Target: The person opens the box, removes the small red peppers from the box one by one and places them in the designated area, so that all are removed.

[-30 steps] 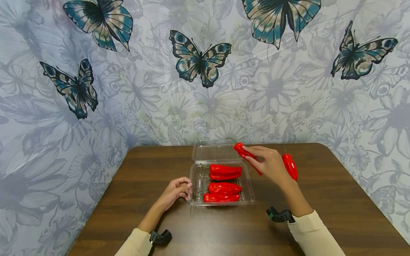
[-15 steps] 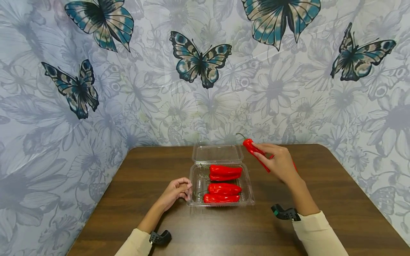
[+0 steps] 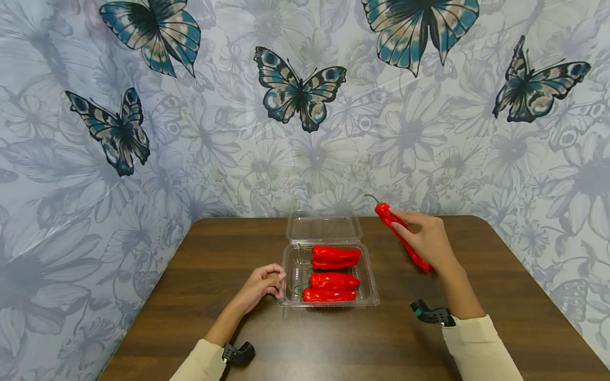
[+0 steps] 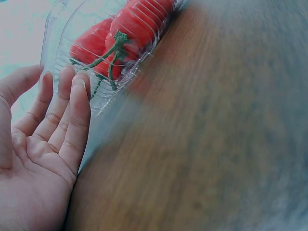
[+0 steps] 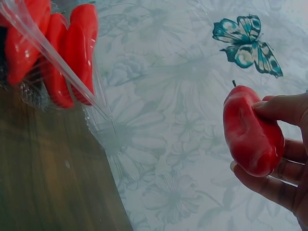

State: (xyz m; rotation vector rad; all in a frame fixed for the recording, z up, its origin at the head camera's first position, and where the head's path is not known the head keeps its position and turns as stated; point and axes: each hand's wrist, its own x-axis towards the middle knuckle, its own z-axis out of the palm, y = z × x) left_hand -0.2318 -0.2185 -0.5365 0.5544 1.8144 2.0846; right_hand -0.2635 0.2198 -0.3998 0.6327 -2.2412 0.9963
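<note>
My right hand [image 3: 426,238] holds a long red pepper [image 3: 385,212] up above the table, right of the container, its green stem pointing up and left. In the right wrist view the thumb presses on this red pepper [image 5: 248,130] with fingers behind and below it. A clear plastic container [image 3: 371,288] stands with its lid [image 3: 324,227] folded back, and several red peppers [image 3: 335,256] lie in it. My left hand [image 3: 262,286] pinches the container's left rim, fingertips against its wall [image 4: 98,103] in the left wrist view. Another red pepper on the table is mostly hidden behind my right hand.
Both stand on a dark brown wooden table [image 3: 333,344]. Behind it hangs a pale floral backdrop [image 3: 209,116] with blue butterflies. Each wrist wears a black camera band, such as the right one [image 3: 433,313].
My right hand has moved the pepper right and away from the container, over the spot where another pepper lies. My left hand and the container have stayed put.
</note>
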